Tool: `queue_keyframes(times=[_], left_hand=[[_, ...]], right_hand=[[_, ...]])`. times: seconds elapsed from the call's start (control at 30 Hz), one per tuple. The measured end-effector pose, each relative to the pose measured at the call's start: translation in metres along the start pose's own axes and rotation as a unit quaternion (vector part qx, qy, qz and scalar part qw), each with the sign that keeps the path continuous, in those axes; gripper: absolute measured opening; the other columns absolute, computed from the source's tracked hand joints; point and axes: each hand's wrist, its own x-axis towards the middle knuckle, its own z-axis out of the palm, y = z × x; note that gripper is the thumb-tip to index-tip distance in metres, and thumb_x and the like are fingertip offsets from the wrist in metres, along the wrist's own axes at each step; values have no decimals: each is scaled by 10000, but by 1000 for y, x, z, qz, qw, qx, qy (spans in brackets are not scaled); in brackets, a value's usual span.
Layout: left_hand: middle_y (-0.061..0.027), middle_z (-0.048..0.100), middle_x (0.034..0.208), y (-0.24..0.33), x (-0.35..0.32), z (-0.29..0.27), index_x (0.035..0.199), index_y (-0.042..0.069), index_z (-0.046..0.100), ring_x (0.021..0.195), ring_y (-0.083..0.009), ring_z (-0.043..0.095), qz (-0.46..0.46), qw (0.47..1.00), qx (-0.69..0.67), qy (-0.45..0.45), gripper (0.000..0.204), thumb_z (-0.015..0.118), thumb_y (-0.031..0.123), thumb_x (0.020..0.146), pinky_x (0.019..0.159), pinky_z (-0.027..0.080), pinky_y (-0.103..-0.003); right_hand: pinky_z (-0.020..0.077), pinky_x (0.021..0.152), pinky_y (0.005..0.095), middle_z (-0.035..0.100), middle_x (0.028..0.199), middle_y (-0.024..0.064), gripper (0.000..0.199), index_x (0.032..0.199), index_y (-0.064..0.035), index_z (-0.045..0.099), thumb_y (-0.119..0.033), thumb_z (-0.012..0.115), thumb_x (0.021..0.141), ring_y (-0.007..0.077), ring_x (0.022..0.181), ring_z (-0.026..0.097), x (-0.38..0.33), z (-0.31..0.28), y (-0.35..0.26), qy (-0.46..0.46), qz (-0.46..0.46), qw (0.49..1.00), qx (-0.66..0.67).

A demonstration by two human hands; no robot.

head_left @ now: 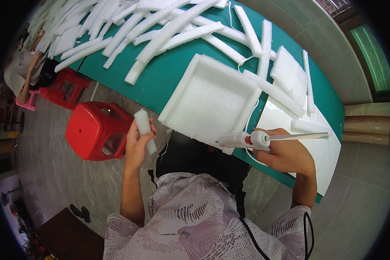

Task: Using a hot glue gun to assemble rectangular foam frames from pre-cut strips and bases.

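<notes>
My left hand (138, 145) is closed around a short white foam strip (144, 125), held over the floor beside the table edge. In my right hand (286, 151) is a white hot glue gun (240, 140) with a long clear glue stick (299, 136) sticking out of its back. Its nozzle points left, over the near edge of a shallow foam tray (208, 95). The tray has a flat foam base with raised foam walls along the far, left and right sides; its near edge overhangs the table slightly. A white cord runs beside the tray.
Many loose foam strips (173, 34) lie across the green table (154, 95). At right are a foam slab (289, 73) and a white board (329, 169). A red stool (84, 130) stands left on the floor; another person (24, 71) sits at the far left.
</notes>
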Motion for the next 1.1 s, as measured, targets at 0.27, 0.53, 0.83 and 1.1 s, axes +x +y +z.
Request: queue_keyframes(times=[0.27, 0.53, 0.83, 1.1], left_hand=[[-72, 553, 925, -1, 1, -2, 1181, -23, 489, 825, -127, 523, 6, 1000, 0, -1, 385, 482, 2, 797, 743, 440, -265], [-75, 557, 931, 0, -2, -1, 1181, -24, 492, 830, -133, 529, -1, 1000, -1, 3, 383, 482, 0, 799, 750, 446, -272], [-72, 555, 935, -1, 0, -4, 1185, -22, 493, 837, -132, 533, -2, 1000, -3, 2, 387, 482, 5, 799, 751, 448, -271], [-69, 555, 928, 4, -1, -6, 1212, -28, 488, 832, -129, 536, 12, 1000, 1, 9, 403, 498, 8, 810, 751, 449, -268]], right_hand=[[491, 642, 366, 641, 761, 164, 190, 936, 1, 622, -113, 625, 784, 296, 640, 611, 12, 6, -5, 10, -36, 998, 56], [492, 700, 390, 642, 855, 203, 260, 996, 17, 614, -137, 569, 791, 342, 734, 611, 34, 6, -19, -22, -18, 1000, 13], [495, 747, 404, 650, 910, 225, 327, 1041, 16, 634, -194, 578, 796, 361, 798, 627, 36, 12, -14, -19, 33, 999, -14], [497, 675, 364, 671, 832, 178, 260, 989, 3, 664, -145, 661, 776, 318, 708, 636, 28, 6, -3, 19, -31, 999, -2]])
